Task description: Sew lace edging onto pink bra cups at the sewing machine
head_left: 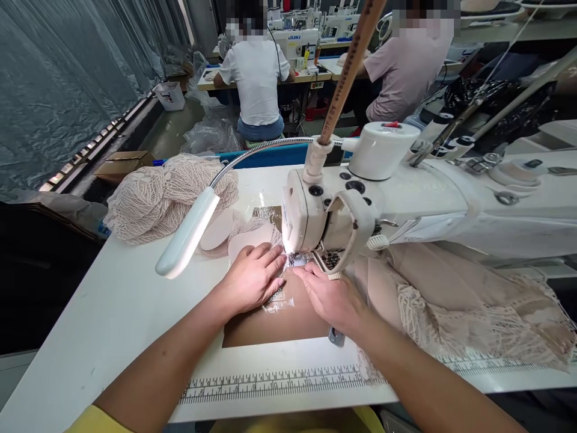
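Observation:
A white sewing machine (300, 210) stands over the table, its needle area right between my hands. My left hand (253, 278) lies flat left of the presser foot, fingers stretched over pale beige mesh fabric (256, 227) with smooth rounded panels. Right of the foot is my right hand (336, 297), fingers closed together at the fabric's edge; the fingertips are partly hidden by the machine's guard. Beige fabric with lace trim (433, 294) trails off under the machine arm to the right. A brown plate (270, 328) with clear tape lies beneath my hands.
A bundle of beige lace (166, 192) rests at the table's back left. A lit gooseneck lamp (189, 231) arches over the table (148, 325). A printed ruler (270, 385) runs along the front edge. Two people (259, 78) sit at other sewing machines beyond.

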Available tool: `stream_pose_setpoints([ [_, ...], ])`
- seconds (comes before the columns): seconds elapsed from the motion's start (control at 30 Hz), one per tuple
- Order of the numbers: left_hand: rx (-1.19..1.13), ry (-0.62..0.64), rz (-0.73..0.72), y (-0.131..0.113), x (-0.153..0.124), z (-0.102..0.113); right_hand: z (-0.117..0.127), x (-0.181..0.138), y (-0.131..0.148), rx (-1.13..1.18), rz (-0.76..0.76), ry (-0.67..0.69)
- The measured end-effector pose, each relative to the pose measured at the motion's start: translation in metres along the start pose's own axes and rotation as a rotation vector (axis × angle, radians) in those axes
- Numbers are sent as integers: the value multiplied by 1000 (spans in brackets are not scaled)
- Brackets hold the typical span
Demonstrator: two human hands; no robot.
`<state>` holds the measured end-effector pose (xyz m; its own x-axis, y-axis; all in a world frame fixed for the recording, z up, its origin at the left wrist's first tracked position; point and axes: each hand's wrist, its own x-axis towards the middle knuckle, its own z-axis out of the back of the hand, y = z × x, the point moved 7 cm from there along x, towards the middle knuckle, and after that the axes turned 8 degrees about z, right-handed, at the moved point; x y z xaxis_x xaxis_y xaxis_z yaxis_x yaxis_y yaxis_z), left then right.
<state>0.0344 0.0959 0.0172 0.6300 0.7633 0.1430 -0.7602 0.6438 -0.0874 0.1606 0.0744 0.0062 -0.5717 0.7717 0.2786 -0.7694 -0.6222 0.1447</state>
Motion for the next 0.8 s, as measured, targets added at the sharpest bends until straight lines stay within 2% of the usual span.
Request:
stream_pose_setpoints([
  [0.27,-32,183,110,-9,-14,11,-2,-5,-8,14,-39,59],
  [0.4,-119,121,68,-16,-15,11,-3,-7,-11,55,-45,68],
  [0.53,-233,79,-26,-24,-16,10,10,-8,-9,114,-34,26],
  [0.67,-252,90,-40,-25,-17,4,18,-11,3,249,77,157],
  [0.8,-242,101,-38,-24,-17,0,16,-19,10,197,154,258],
])
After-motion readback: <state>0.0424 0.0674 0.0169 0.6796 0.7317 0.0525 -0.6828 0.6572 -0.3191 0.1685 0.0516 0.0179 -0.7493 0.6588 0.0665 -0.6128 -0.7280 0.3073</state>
